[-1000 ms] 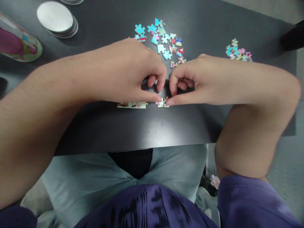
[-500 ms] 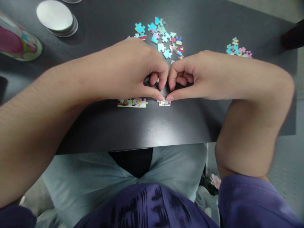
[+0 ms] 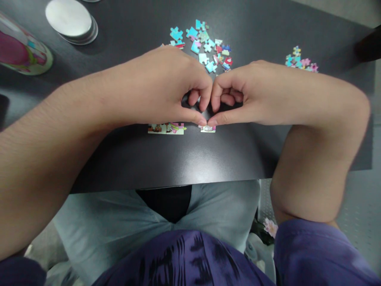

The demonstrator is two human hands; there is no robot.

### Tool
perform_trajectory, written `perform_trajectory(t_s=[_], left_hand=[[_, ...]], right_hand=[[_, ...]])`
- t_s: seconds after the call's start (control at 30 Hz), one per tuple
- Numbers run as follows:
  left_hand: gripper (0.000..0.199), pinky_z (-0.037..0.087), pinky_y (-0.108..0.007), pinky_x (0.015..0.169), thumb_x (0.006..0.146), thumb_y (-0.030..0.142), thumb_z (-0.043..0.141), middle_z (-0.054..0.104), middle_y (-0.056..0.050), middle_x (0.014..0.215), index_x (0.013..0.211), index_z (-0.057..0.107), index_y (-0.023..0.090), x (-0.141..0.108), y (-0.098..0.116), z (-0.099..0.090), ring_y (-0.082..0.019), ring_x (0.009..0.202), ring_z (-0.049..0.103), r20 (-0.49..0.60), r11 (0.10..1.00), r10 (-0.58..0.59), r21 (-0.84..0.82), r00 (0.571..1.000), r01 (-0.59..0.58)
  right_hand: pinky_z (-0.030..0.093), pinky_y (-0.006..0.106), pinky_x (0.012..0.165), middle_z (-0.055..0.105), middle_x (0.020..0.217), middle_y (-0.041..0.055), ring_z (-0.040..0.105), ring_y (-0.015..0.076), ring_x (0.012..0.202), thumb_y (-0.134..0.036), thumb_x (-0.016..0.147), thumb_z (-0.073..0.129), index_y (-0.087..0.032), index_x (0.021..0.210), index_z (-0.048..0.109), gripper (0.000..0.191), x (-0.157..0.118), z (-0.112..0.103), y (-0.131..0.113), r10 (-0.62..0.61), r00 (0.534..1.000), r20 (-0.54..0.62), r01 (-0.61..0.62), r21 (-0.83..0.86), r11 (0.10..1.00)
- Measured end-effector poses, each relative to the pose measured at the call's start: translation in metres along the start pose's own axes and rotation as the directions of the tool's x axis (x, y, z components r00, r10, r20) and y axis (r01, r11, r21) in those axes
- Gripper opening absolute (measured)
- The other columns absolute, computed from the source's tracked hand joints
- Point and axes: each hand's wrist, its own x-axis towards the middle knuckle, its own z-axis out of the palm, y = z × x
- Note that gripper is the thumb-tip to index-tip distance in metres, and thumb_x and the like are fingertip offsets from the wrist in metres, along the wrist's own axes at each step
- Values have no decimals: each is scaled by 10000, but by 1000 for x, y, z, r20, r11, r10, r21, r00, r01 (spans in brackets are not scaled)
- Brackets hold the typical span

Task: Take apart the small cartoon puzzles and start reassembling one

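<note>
Near the front of the dark table, both thumbs rest on a small light puzzle piece [image 3: 208,129], partly hidden beneath them. My left hand [image 3: 184,87] comes from the left, fingers curled, with its thumb tip on the piece's left part. From the right, my right hand [image 3: 238,93] meets it with curled fingers and its thumb on the right part. The two hands touch or nearly touch. A joined strip of puzzle [image 3: 166,129] lies to the left, its upper part hidden by my left hand. Loose blue and red pieces [image 3: 205,43] are scattered beyond the hands.
Another group of pieces [image 3: 300,61] lies at the right, behind my right forearm. Stacked round metal lids [image 3: 70,20] and a colourful can [image 3: 25,47] stand at the upper left. A dark object [image 3: 367,45] is at the right edge. The table's front edge [image 3: 172,186] is near my lap.
The thumbs now cover slightly more of the small piece. Otherwise the hands keep nearly the same pose, and the whole view has shifted a little.
</note>
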Motion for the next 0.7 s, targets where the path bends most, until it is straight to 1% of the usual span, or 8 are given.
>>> perform_trajectory(t_s=[0.1,0.17,0.27,0.33,0.43,0.53,0.6,0.7], left_hand=[[190,624,-504,1126,918,486,1009,897,-35,1041,1014,911,355,1,1,2,-378,1177,848,4,999,-18,-34,1000,19],[187,617,-510,1135,946,499,986,895,-44,1034,1014,917,338,0,3,0,-370,1149,839,13,999,-22,-40,1000,23],[229,601,-510,1114,1033,501,815,883,-61,1011,1017,906,291,-5,6,-9,-335,1051,816,1,999,-32,-24,999,32],[334,583,-509,1106,1062,493,662,870,-74,1045,1074,892,252,-11,4,-17,-321,1029,800,-60,999,-43,9,997,44],[508,562,-532,1129,1097,583,544,855,-109,1161,1225,879,223,-19,-5,-27,-326,1046,763,-207,992,-76,81,975,94],[520,543,-577,1114,1124,604,507,843,-160,1273,1290,847,247,-24,-20,-30,-361,1093,720,-288,972,-137,146,948,185],[505,537,-593,1092,1139,654,509,834,-169,1273,1253,818,271,-25,-29,-30,-374,1113,700,-298,966,-163,145,941,213],[439,558,-604,1067,1136,636,544,840,-166,1285,1208,797,285,-26,-37,-32,-370,1110,690,-305,964,-186,128,934,234]], right_hand=[[438,480,752,755,843,-2,665,286,804,-504,952,977,-350,973,803,234,1,-1,0,-7,1000,8,7,-6,1000],[423,470,762,746,854,0,658,280,813,-516,963,994,-340,985,811,255,0,-3,2,-22,1000,0,22,-4,1000],[414,452,770,709,849,-5,628,263,811,-509,1031,948,-336,997,796,233,-4,-8,2,2,998,-62,-1,12,1000],[418,439,779,694,853,1,607,257,818,-489,1065,911,-331,1012,775,215,-6,-10,2,35,988,-152,-29,38,999],[436,432,813,699,893,27,594,258,843,-428,1079,873,-304,1063,764,166,-6,-12,6,80,937,-341,-55,82,995],[456,441,862,727,913,44,643,289,906,-398,1055,893,-299,1033,743,181,-2,-14,17,123,861,-494,-100,71,992],[463,445,877,715,897,46,660,293,934,-327,1030,902,-291,997,740,169,0,-16,26,134,834,-535,-124,55,991],[460,436,832,657,847,33,635,271,894,-234,1028,843,-281,991,762,101,0,-18,37,137,837,-531,-133,46,990]])
